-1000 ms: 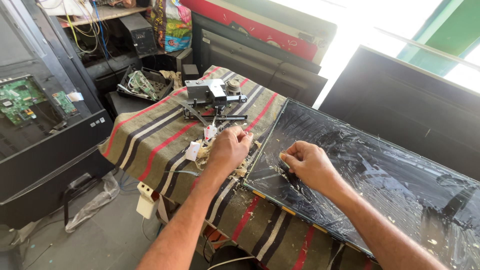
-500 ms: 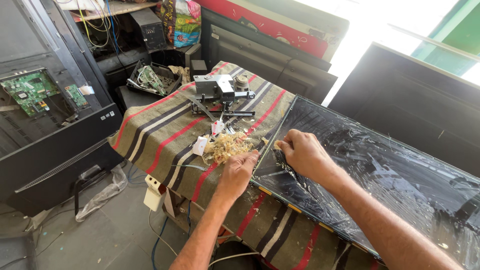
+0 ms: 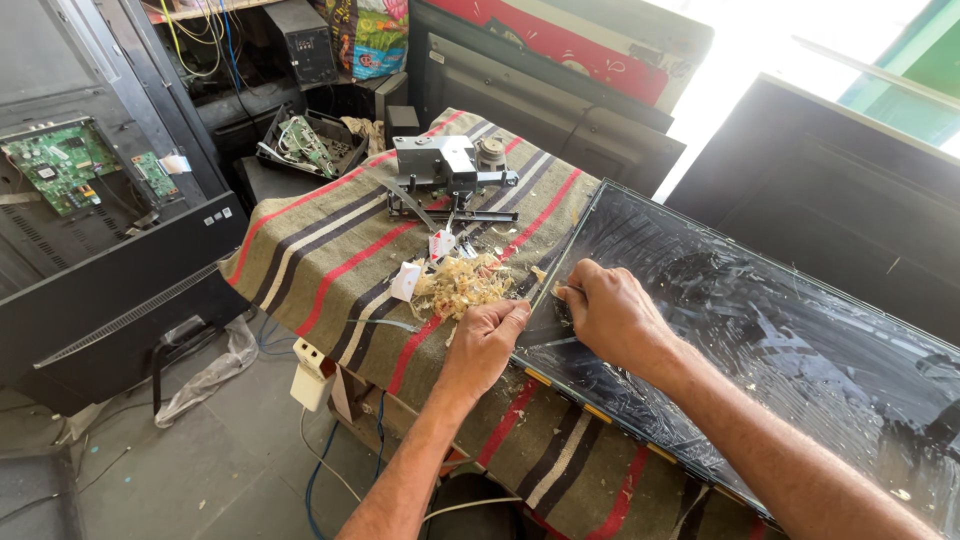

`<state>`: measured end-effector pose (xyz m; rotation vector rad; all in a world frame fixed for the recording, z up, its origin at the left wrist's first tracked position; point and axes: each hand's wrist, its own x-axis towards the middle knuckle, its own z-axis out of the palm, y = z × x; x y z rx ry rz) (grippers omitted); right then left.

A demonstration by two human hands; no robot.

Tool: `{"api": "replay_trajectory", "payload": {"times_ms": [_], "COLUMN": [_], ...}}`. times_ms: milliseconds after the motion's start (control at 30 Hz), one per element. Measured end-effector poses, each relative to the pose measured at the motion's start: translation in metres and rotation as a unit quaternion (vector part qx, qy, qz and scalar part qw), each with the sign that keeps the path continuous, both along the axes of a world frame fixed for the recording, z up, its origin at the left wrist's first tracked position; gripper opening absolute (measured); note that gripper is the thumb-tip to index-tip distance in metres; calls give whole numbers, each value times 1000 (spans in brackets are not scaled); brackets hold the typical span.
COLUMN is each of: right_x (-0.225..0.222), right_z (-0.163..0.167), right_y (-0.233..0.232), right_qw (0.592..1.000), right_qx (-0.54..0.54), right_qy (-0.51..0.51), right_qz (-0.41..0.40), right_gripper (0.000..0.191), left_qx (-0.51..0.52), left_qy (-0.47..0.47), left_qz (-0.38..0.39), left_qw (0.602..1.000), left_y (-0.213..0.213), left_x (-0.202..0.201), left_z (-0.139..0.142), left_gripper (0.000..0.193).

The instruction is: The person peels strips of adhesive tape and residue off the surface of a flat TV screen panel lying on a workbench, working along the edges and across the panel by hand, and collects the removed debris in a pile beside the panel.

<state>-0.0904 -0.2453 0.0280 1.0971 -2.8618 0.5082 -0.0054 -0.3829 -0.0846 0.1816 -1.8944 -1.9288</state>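
Left hand [image 3: 487,340] at near edge of panel [image 3: 760,330], grip narrow, fingertips pinched on thin strip at panel rim. Right hand [image 3: 612,315] just right of it, fist closed on small tool, hard to make out, pressed on panel corner. Scrap pile [image 3: 460,283] on striped cloth [image 3: 330,250] just beyond left grip: some peeling judged done. Panel flat on desk, streaky film across most of surface right of grips; much judged left. Metal bracket [image 3: 440,170] further beyond, untouched.
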Motion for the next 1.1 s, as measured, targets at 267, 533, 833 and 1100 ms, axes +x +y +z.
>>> {"api": "replay_trajectory", "payload": {"times_ms": [267, 533, 833, 1100], "right_x": [10, 5, -3, 6], "right_z": [6, 7, 2, 5], "right_y": [5, -4, -6, 3], "right_qw": [997, 998, 999, 998], "right_qx": [45, 28, 24, 11], "right_qy": [-52, -32, -20, -46], "right_qz": [-16, -37, 12, 47], "right_gripper": [26, 30, 24, 21], "left_qx": [7, 9, 9, 11], "left_qy": [-25, -21, 4, -1], "left_qz": [-8, -5, -7, -11], "left_qw": [1000, 1000, 1000, 1000], "left_y": [0, 0, -2, 0], "left_x": [1, 3, 1, 1], "left_z": [0, -2, -5, -6], "left_gripper": [34, 33, 31, 36]}}
